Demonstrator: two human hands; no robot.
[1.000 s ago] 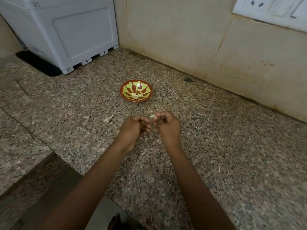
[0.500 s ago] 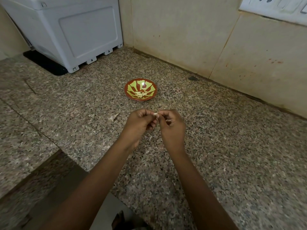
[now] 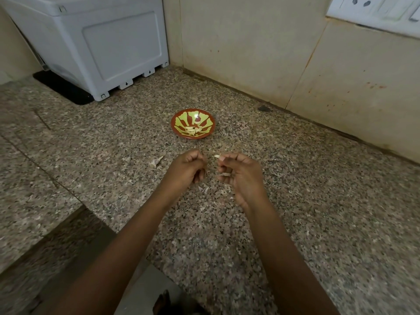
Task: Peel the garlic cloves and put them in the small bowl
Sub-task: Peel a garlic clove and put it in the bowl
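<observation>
Left hand (image 3: 186, 169): I am seeing the fingers curling in tight with the thumb lying against the forefinger; nothing is showing in them, and the palm is facing away from me, so I cannot tell whether a scrap is sitting inside
Right hand (image 3: 244, 178): it is hovering just beside the left without touching it, thumb and forefinger pinching closed while the other fingers are curling loosely
Garlic clove (image 3: 217, 156): only its pale tip is poking out of the right hand's pinch, above the counter and on the near side of the bowl; I cannot tell how much skin is clinging to it
Pale sliver (image 3: 225, 174): something light is lying across the lower right fingers, and I am not making out whether it is peel or clove
Small bowl (image 3: 175, 128): the red and yellow-green bowl is sitting on the counter beyond both hands, clear of them
Peeled cloves (image 3: 193, 131): several pale pieces are lying low in the bowl, blurring together so I am not counting them
Peel scraps (image 3: 156, 161): one is lying left of the left hand, and fainter flecks (image 3: 205, 189) are blending into the stone under the hands
Granite counter (image 3: 318, 212): it is running out of frame on the right
White appliance (image 3: 109, 46): its top is being cut off by the frame edge
Switch plate (image 3: 375, 12): only its lower part is showing
</observation>
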